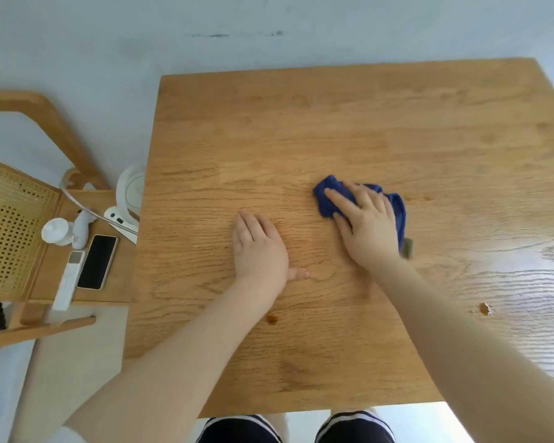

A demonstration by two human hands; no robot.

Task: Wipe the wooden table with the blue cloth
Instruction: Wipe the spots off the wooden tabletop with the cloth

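The wooden table [349, 123] fills most of the head view. A crumpled blue cloth [330, 190] lies near its middle, right of centre. My right hand [365, 222] presses flat on the cloth with straight fingers pointing up and left; the cloth sticks out beyond the fingertips and along the hand's right side. My left hand [259, 247] rests flat on the bare wood to the left of the cloth, fingers straight, thumb stretched out to the right. A small brown spot [272, 319] marks the wood near my left forearm, and another spot [485, 309] sits at the right.
A wooden chair [16, 219] with a cane back stands left of the table. On its seat lie a black phone [97, 262], a white remote [68, 279] and a white fan [130, 193] with a cable. A pale wall runs behind the table.
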